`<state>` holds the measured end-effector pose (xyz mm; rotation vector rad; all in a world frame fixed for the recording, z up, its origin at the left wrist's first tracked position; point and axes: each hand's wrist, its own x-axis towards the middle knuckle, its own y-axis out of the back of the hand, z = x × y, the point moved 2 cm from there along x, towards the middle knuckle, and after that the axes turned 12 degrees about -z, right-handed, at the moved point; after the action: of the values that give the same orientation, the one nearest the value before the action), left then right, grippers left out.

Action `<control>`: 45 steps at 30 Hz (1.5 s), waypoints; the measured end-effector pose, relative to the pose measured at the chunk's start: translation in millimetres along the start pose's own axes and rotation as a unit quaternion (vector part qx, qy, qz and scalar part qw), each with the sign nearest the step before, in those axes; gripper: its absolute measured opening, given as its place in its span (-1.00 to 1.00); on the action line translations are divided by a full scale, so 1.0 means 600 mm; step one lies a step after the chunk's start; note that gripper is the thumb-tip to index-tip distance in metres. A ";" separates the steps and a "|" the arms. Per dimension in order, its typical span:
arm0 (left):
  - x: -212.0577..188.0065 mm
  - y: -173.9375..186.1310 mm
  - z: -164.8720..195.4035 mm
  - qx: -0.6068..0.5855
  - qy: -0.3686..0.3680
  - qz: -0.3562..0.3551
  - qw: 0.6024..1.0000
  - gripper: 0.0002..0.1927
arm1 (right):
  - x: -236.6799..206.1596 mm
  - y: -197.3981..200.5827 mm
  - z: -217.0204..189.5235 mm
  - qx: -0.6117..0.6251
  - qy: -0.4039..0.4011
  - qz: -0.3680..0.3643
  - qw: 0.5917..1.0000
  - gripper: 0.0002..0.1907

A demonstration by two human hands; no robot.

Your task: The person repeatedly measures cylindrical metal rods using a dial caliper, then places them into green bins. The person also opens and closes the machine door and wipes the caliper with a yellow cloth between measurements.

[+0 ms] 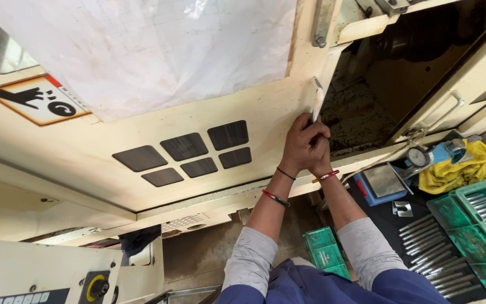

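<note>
Two hands meet at the edge of a big cream machine housing (pixel 142 169), whose sliding door (pixel 198 67) is covered by a pale sheet, beside a dark, grimy opening (pixel 361 112). Right of that, a dark counter (pixel 389 225) carries green trays (pixel 479 219) of steel rods (pixel 434 253) (laid in neat rows), a yellow cloth (pixel 462 169), a blue gauge stand (pixel 383 183) with a dial gauge (pixel 419 156). Smaller still: the left hand (pixel 299 147) and right hand (pixel 319 155) are clasped together, each grip closed tight around the handle of a white-handled tool (pixel 316 100), which points up against the door's edge at the opening.
</note>
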<state>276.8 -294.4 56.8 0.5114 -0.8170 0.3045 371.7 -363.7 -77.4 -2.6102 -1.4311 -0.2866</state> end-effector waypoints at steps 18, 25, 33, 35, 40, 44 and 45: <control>0.002 -0.008 -0.003 -0.015 0.017 -0.011 1.000 -0.88 | -0.001 0.000 -0.012 0.073 0.017 0.015 0.997 -0.66; 0.001 -0.010 -0.002 -0.013 0.023 -0.008 1.000 -0.87 | -0.001 -0.001 -0.014 0.128 0.026 0.027 0.991 -0.65; -0.001 -0.034 -0.030 -0.073 -0.007 0.073 0.995 -0.80 | 0.015 0.007 -0.019 0.253 0.055 0.056 0.964 -0.65; -0.001 -0.048 -0.042 -0.144 0.027 0.093 0.985 -0.70 | 0.016 0.004 -0.021 0.307 0.067 0.073 0.946 -0.65; 0.012 -0.048 -0.069 -0.250 0.083 0.081 0.961 -0.49 | 0.016 -0.009 -0.019 0.385 0.096 0.092 0.913 -0.65; -0.009 -0.001 -0.072 -0.265 0.111 0.081 0.954 -0.51 | 0.022 -0.048 -0.002 0.183 0.147 0.037 0.971 -0.66; -0.019 0.012 -0.071 -0.266 0.133 0.088 0.951 -0.52 | 0.021 -0.058 0.001 0.074 0.176 0.009 0.982 -0.67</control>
<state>292.5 -266.1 25.9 -0.1093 -0.6461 0.2953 349.1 -334.6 -73.4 -2.3082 -1.2554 -0.5820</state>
